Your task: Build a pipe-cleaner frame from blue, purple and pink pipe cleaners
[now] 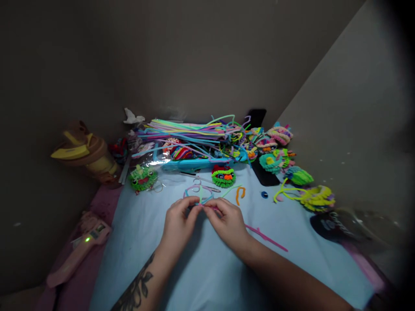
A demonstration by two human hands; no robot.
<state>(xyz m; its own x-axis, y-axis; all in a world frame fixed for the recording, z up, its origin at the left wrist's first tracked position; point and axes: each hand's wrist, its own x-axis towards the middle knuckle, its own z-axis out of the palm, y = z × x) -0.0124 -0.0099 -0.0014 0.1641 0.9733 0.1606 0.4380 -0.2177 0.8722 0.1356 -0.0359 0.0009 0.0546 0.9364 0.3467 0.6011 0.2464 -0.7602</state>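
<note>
Close together over the light blue cloth, my left hand [182, 218] and my right hand [227, 222] both pinch a ring-like piece of bent pipe cleaners [198, 190] in purple, pale green and blue. A pink stem [212, 208] runs between the fingers of my right hand. My fingertips partly hide where the stems meet. Just beyond the piece lie a pair of scissors [212, 188] and a thin green stem [231, 190]. A curled orange pipe cleaner [239, 195] rests to the right. A longer pink pipe cleaner [267, 238] lies beside my right forearm.
Bundled pipe cleaners [188, 131] lie along the back, with a blue tray [196, 164] before them. Fuzzy green figures [223, 177] sit nearer, and several more line the right. A pink glue gun [81, 248] and a brown cup [92, 155] are left; a dark cap [337, 226] is right.
</note>
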